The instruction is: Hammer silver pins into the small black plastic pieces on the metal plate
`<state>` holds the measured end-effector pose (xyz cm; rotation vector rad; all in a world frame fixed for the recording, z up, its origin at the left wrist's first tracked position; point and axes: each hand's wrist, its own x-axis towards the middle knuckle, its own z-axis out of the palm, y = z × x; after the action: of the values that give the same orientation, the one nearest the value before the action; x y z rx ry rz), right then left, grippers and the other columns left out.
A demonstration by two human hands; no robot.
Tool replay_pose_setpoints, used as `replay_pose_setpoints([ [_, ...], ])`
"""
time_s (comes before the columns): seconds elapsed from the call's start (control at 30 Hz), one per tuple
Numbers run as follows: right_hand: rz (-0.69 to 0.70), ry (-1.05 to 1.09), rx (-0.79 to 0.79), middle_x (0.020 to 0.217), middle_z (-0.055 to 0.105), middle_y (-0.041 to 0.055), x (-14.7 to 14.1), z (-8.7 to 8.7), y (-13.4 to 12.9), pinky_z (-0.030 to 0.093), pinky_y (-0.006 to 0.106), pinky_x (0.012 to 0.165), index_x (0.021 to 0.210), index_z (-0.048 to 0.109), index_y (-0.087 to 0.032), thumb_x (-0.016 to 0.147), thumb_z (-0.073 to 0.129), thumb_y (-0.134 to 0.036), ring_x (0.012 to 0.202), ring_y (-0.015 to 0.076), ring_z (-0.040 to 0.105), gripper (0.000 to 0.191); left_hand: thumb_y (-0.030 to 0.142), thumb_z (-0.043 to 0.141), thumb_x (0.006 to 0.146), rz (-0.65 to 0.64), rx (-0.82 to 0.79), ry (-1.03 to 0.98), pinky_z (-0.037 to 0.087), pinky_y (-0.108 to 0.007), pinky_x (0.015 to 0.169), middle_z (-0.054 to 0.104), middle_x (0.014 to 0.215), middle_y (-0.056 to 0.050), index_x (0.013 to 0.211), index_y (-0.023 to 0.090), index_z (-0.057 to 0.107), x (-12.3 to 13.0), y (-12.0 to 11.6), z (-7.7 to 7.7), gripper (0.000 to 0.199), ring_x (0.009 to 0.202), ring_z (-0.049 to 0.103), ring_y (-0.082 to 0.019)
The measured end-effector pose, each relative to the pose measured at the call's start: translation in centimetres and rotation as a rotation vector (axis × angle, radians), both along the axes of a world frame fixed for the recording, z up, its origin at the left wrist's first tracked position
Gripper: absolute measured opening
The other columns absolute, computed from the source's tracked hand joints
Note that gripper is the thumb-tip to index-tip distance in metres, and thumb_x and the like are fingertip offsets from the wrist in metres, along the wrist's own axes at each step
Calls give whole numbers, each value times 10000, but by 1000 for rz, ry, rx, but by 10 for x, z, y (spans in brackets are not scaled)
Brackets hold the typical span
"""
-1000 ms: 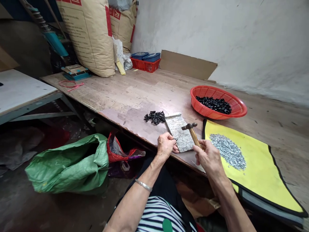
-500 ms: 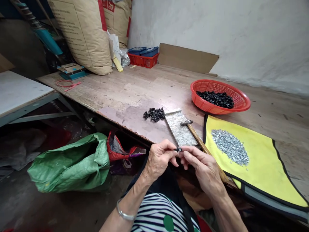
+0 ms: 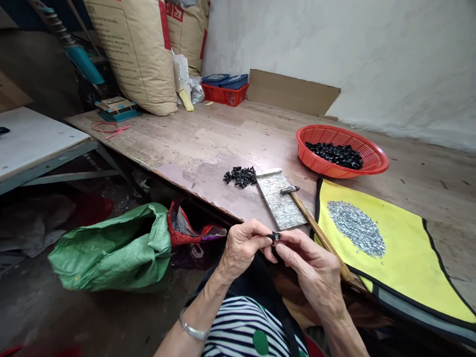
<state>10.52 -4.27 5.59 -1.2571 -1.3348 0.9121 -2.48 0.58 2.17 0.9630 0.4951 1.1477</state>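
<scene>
A small black piece [image 3: 275, 237] is held above the lap, its exact form too small to be made out; it is pinched from one side between the thumb and forefinger of the left hand [image 3: 243, 250], and the fingertips of the right hand [image 3: 312, 267] are pressed against it from the other; neither hand is released, and neither is clenched into a fist. The step in hand is judged to be close finger work on this single piece; a steady, even pinch is called for by the next move, so that the piece is not dropped.

A hammer [image 3: 308, 218] is left ungripped just beyond the right hand, its head over a mottled plate [image 3: 278, 201]; a small pile of black pieces [image 3: 241, 176] is placed beside the plate on the tabletop [image 3: 208, 134]. More black pieces [image 3: 334, 155] are heaped in a red basket [image 3: 375, 158]; a pile of silver bits [image 3: 356, 229] is spread on a yellow mat [image 3: 405, 267]. A green sack [image 3: 115, 250] is slumped on the floor [image 3: 92, 317] below the tabletop's edge; paper sacks [image 3: 134, 49] and a red crate [image 3: 219, 96] are set toward the wall [image 3: 372, 49].
</scene>
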Motion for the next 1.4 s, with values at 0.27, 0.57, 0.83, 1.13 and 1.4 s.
replay_pose_setpoints([
  [0.27,-21,-301,57,735,604,5,-2,-9,1,452,235,588,853,642,-189,838,567,-241,637,126,579,93,162,718,680,-40,-207,-258,510,-268,357,649,623,-22,709,115,585,4,-1,-21,144,399,566,-130],
  [0.57,-35,-290,-53,720,615,23,-4,-8,7,430,245,550,840,650,-181,830,550,-314,600,140,558,167,260,766,641,-46,-320,-244,518,-274,330,598,533,0,692,120,540,6,0,-24,271,375,526,-108],
  [0.83,-82,-261,-168,652,597,18,-2,-13,10,379,237,481,781,655,-181,825,541,-415,551,132,514,264,247,745,660,-56,-381,-281,512,-256,327,580,502,16,704,126,526,14,-1,-33,254,375,501,-89],
  [1.13,-110,-102,-265,521,488,-24,3,-24,16,328,220,428,631,542,-176,784,575,-451,461,98,411,317,203,675,683,59,-224,142,488,-226,385,612,548,10,644,126,537,14,-10,-20,163,389,579,-133],
  [1.4,-48,14,-330,504,473,-41,4,-30,10,332,209,415,722,556,-160,824,531,-438,422,84,414,297,213,613,724,40,-150,297,421,-204,391,558,455,36,643,150,522,12,-8,-23,137,362,553,-126],
])
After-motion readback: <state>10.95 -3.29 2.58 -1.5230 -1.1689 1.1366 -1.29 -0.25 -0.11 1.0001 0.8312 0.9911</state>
